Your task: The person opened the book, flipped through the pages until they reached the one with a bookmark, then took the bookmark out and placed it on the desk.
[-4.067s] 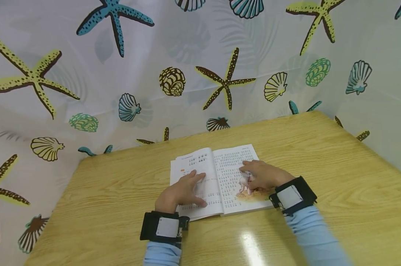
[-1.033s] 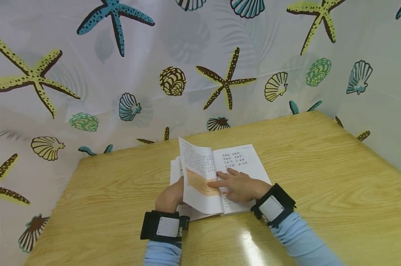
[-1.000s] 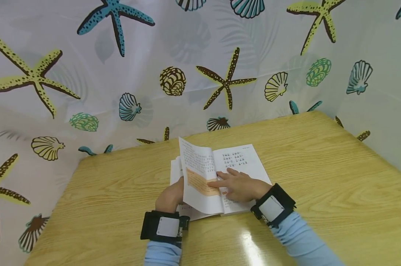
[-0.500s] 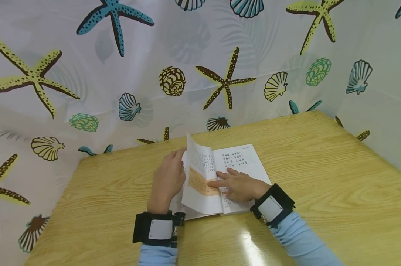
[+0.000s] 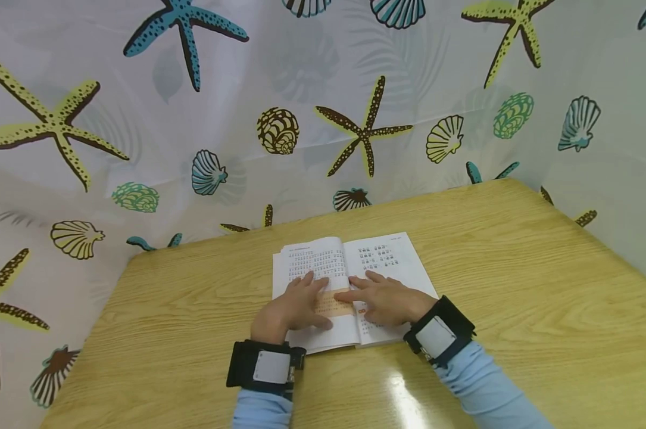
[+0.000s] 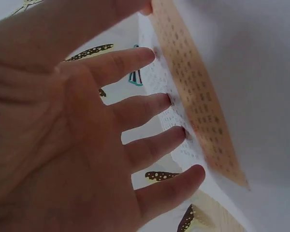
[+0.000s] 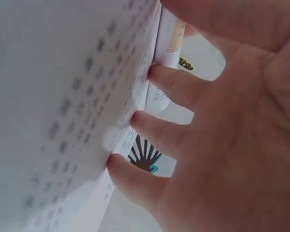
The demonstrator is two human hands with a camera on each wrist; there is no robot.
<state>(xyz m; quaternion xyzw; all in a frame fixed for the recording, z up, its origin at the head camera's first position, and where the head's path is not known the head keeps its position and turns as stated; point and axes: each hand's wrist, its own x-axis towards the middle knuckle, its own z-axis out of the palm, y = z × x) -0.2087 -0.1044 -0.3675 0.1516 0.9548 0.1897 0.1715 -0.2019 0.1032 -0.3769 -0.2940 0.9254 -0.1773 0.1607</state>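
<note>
An open book (image 5: 389, 247) lies on the table with its spine running away from me. Its left page (image 5: 314, 253) lies flat and carries rows of small text and an orange band (image 6: 198, 96). My left hand (image 5: 296, 307) rests on that page with its fingers spread; in the left wrist view the fingertips touch the paper. Across the gutter, my right hand (image 5: 389, 299) lies on the right page with fingers extended, the index finger reaching the orange band. Seen from the right wrist, several fingertips of the right hand (image 7: 222, 125) press against the printed paper.
The wooden table (image 5: 194, 310) extends around the book on all sides. Behind it hangs a white cloth (image 5: 237, 89) printed with starfish and shells, meeting the table's back edge. A black wrist strap (image 5: 266, 366) is on each wrist, over light blue sleeves.
A leaf was turned from right to left. The left hand went behind the raised leaf, moved up along it, and now lies on it flattened. The right hand shifted left to the gutter, then stayed.
</note>
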